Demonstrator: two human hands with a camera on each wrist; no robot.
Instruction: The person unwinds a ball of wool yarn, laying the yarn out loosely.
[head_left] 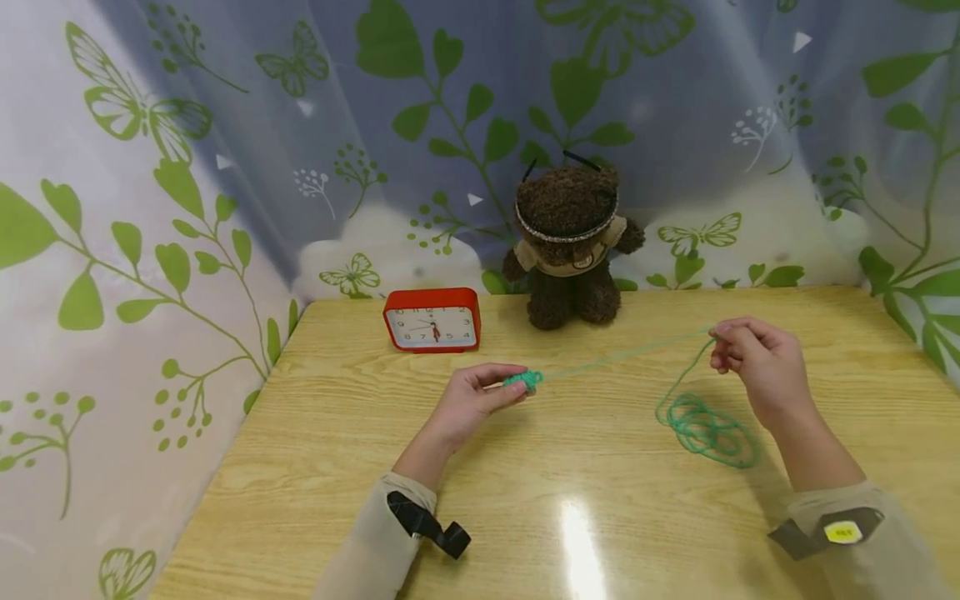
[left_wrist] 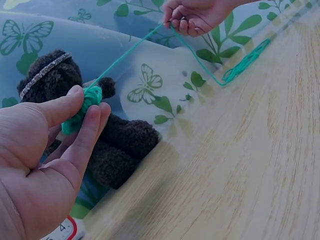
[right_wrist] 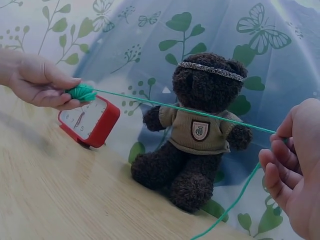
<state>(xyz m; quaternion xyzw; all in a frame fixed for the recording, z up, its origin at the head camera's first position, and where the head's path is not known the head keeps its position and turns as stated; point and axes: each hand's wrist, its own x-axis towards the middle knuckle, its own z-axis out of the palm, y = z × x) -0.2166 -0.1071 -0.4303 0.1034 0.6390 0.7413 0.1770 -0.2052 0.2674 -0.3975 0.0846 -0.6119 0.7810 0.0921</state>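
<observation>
My left hand (head_left: 480, 400) pinches a small wound bundle of green yarn (left_wrist: 84, 111) between thumb and fingers. From that bundle a single strand (right_wrist: 185, 110) runs taut to my right hand (head_left: 765, 371), where thumb and forefinger pinch it. Below the right hand the strand hangs down to a loose heap of green yarn loops (head_left: 708, 429) on the table. In the right wrist view the bundle (right_wrist: 82, 93) shows its wraps lying side by side, with part of it hidden by the left fingers.
A red alarm clock (head_left: 432, 321) stands behind the left hand on the wooden table (head_left: 337, 500). Farther back sits a dark brown teddy bear (head_left: 570, 242) in a tan sweater, against a leaf-patterned curtain (head_left: 315, 167). Dark bands circle both sleeves.
</observation>
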